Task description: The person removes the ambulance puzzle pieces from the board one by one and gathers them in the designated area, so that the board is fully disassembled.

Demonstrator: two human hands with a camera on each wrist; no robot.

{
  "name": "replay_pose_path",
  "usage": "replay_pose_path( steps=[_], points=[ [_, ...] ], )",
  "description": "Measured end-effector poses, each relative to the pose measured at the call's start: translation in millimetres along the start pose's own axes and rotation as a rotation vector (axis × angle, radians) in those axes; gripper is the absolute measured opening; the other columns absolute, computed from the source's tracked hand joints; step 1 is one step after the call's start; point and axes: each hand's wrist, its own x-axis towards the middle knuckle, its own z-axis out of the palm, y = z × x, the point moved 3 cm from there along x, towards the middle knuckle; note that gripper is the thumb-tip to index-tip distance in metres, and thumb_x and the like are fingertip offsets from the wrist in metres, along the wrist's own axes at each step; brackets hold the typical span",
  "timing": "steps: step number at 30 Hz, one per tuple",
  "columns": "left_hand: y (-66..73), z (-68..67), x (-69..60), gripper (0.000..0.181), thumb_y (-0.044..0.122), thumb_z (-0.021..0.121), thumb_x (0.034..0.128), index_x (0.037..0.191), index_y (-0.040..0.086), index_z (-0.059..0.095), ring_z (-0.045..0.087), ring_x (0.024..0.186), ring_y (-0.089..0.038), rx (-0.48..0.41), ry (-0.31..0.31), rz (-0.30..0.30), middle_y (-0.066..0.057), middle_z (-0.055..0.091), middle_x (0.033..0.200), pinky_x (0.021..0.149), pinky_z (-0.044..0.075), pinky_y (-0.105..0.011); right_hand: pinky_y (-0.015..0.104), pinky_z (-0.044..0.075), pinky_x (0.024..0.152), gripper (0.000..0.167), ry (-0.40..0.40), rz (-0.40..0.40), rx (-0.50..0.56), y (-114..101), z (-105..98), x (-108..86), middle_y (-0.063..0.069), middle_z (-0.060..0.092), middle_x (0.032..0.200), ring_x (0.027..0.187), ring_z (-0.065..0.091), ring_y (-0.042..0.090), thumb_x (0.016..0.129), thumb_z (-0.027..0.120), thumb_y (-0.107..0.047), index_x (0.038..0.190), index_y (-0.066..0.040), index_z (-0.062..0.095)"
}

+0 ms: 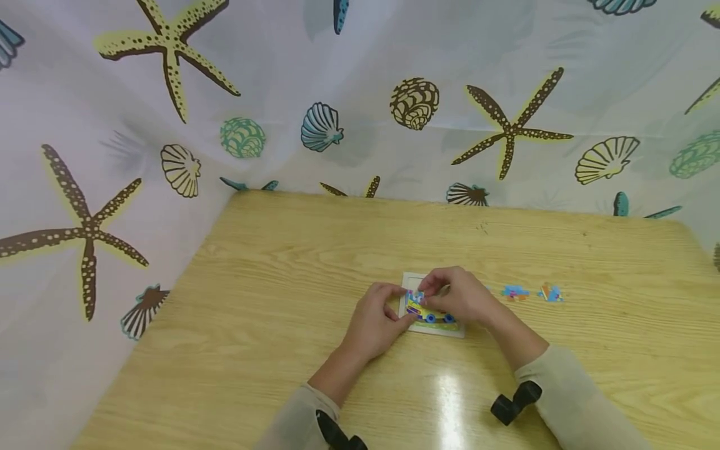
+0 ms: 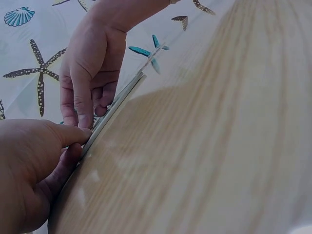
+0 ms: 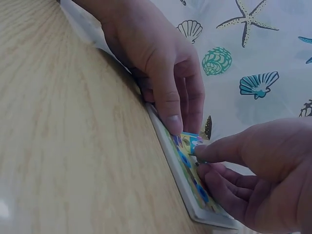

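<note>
A small jigsaw puzzle in a white-edged tray (image 1: 433, 331) lies on the table, with a yellow vehicle on blue wheels in its picture. My left hand (image 1: 372, 322) holds the tray's left side, thumb and fingers spread along it. From the right, my right hand (image 1: 458, 294) pinches a blue puzzle piece (image 3: 194, 140) between thumb and fingertips. This piece is tilted up from the picture at the left part of the tray, close to the left thumb. Fingers hide some of the picture. The left wrist view shows the tray edge-on, with both hands at it.
Two loose clusters of puzzle pieces, one blue and pink (image 1: 515, 292) and one orange and blue (image 1: 550, 293), lie right of the tray. The wood-grain table (image 1: 281, 281) meets a white cloth (image 1: 371, 69) printed with starfish and shells at its back and left.
</note>
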Motion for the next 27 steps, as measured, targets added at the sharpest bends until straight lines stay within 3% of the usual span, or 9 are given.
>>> replay_pose_path(
  steps=[8,14,27],
  points=[
    [2.1,-0.6,0.6,0.044,0.021,0.082,0.0836,0.121,0.006,0.066,0.057,0.071,-0.007,0.006,0.010,0.031,-0.008,0.059,0.124,0.061,0.050,-0.018,0.031,0.053,0.077,0.014,0.045,-0.048,0.063,4.5,-1.5,-7.5,0.008,0.070,0.095,0.083,0.064,0.017,0.093,0.070,-0.012,0.106,-0.007,0.073],
    [0.8,-2.5,-0.9,0.042,0.021,0.082,0.0836,0.119,0.006,0.066,0.057,0.072,-0.008,-0.002,0.009,0.021,-0.008,0.059,0.123,0.062,0.050,-0.019,0.033,0.053,0.076,0.011,0.065,-0.068,0.080,3.7,3.5,-10.5,0.006,0.069,0.094,0.081,0.064,0.017,0.093,0.069,-0.011,0.103,-0.009,0.073],
    [0.6,-2.4,-1.4,0.039,0.021,0.082,0.0835,0.116,0.005,0.066,0.058,0.073,-0.007,0.000,0.016,0.031,-0.009,0.059,0.123,0.063,0.050,-0.018,0.027,0.053,0.075,0.009,0.073,-0.060,0.136,4.1,5.8,-10.8,0.008,0.068,0.093,0.082,0.064,0.016,0.094,0.068,-0.007,0.102,-0.005,0.072]
  ],
)
